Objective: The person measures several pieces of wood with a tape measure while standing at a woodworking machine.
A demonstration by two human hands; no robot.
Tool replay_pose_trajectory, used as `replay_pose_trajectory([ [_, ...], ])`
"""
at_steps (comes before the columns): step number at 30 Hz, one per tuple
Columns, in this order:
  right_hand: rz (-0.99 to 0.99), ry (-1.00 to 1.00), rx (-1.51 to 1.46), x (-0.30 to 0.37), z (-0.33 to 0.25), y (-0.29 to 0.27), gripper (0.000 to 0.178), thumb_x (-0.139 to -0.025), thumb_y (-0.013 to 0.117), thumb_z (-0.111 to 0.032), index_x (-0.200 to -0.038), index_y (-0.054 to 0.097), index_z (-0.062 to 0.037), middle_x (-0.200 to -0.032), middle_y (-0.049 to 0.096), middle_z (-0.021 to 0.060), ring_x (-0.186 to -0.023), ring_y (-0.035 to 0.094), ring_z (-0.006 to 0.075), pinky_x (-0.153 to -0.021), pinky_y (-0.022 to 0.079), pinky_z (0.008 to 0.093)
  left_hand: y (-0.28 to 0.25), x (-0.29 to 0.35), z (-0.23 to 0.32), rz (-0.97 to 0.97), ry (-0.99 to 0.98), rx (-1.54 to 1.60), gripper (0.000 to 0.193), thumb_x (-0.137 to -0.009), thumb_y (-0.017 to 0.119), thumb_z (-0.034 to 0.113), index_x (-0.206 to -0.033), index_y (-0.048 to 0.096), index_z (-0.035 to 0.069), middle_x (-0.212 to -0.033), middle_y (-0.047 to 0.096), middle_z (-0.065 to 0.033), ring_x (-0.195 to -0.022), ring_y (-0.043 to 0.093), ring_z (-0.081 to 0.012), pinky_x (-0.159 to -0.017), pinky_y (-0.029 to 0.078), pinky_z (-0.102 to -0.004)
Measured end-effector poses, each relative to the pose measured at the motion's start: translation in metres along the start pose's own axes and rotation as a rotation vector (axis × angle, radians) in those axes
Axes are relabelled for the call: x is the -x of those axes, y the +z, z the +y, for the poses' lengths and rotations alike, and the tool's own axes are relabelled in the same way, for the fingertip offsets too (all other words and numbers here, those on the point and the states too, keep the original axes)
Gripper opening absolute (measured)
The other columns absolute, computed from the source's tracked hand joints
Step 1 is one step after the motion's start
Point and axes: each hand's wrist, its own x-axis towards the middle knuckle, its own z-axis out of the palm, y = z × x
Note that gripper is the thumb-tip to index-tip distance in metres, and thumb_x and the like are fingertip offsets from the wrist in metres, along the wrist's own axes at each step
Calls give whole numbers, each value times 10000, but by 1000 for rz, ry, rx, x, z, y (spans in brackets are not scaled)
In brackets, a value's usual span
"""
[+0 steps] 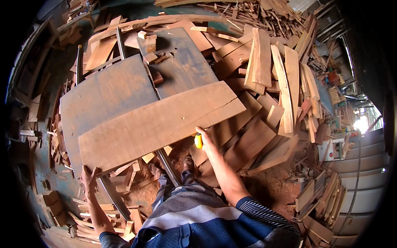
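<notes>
heaped offcuts (285,87), rough and splintery, fill the workshop from twelve to three o'clock. toward ten o'clock sits the worktop (103,95) of flat grey-blue panels, scuffed with brown. across its near side, just off centre toward nine, lies a long, fine-grained brown board (161,120), cracked near its two o'clock end. at eight, the left hand (88,182) spreads its grip on the board's corner; near centre, the right hand (208,144) curls its grip round a yellow tool (198,141).
</notes>
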Motion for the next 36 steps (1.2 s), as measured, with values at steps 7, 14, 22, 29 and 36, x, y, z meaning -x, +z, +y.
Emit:
replay_pose_trajectory([
  [7, -23, 13, 33, 21, 14, -35, 278, -829, 824, -263, -992, 707, -71, -843, 639, 2, -713, 591, 135, -624, 513, 314, 19, 40, -17, 167, 87, -36, 787, -801, 747, 528, -1340, 491, 16, -1176, 645, -211, -1103, 581, -403, -978, 393, -503],
  [14, -17, 25, 103, 47, 21, -62, 334, -833, 807, -287, -1046, 716, -47, -922, 674, 31, -779, 602, 150, -691, 509, 330, 31, 72, -32, 177, 96, -44, 803, -797, 772, 492, -1372, 476, 16, -1183, 646, -215, -1124, 580, -417, -977, 410, -498],
  [22, -9, 45, 78, 65, 27, -85, 297, -831, 815, -297, -998, 706, -78, -842, 629, 5, -685, 581, 141, -607, 502, 319, 29, 103, -21, 180, 112, 32, 636, -748, 830, 352, -1194, 521, 21, -953, 629, -172, -945, 592, -390, -876, 437, -482],
  [29, 26, 60, 37, 77, 29, -88, 282, -817, 833, -274, -991, 703, -94, -838, 629, -6, -678, 580, 129, -582, 500, 306, 36, 108, -37, 186, 56, 87, 645, -800, 777, 454, -1203, 519, 20, -957, 645, -185, -932, 610, -408, -846, 449, -495],
  [36, 76, 33, 4, 81, 32, -88, 271, -821, 829, -222, -1016, 692, -95, -845, 641, -10, -671, 574, 119, -553, 499, 295, 37, 94, -54, 140, -171, 140, 821, -754, 794, 571, -1290, 543, 3, -958, 688, -204, -913, 643, -401, -808, 474, -478],
])
